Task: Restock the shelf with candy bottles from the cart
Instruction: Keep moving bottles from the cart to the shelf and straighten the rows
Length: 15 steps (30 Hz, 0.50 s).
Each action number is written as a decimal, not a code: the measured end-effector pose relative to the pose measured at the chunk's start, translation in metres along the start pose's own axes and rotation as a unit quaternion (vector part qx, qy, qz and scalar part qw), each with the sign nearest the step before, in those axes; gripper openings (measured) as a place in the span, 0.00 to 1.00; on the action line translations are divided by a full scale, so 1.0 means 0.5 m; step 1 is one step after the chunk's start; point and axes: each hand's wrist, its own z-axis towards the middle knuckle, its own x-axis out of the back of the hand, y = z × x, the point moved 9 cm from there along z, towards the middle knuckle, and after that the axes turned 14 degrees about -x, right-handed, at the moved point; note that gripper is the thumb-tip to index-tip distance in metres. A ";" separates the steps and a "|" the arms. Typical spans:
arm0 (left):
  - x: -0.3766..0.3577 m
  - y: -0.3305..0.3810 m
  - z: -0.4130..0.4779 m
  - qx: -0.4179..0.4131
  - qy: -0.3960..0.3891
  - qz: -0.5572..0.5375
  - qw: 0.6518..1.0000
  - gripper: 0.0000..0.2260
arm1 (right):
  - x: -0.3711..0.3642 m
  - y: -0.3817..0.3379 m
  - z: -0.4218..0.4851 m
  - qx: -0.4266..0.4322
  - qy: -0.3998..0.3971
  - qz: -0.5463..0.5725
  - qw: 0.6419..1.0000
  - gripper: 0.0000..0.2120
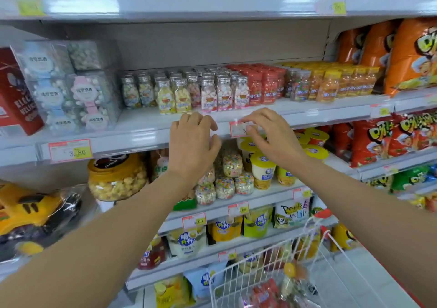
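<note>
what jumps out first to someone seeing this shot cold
The left hand and right hand reach to the shelf edge mid-frame. Just above them stand rows of candy bottles. Bright orange snack bags fill the upper right, and a white wire cart sits lower right.

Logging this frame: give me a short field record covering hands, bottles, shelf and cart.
left hand: at the shelf edge, fingers loosely curled, holding nothing
right hand: fingertips at a price tag on the edge; grip unclear
candy bottles: silver-capped rows upright on the shelf, behind both hands
cart: white wire, lower right; contents blurred
</note>
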 end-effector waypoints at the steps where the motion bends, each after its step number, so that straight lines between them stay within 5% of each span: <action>1: -0.008 0.018 -0.019 0.007 -0.028 -0.016 0.999 0.07 | 0.002 0.001 -0.029 -0.012 -0.010 -0.001 1.000 0.12; 7: -0.094 0.124 -0.199 0.039 -0.161 -0.082 0.983 0.08 | -0.034 0.039 -0.236 -0.094 -0.086 0.014 0.992 0.10; 15: -0.293 0.202 -0.537 0.071 -0.419 -0.119 0.897 0.22 | -0.200 0.140 -0.471 -0.180 -0.218 -0.003 0.959 0.13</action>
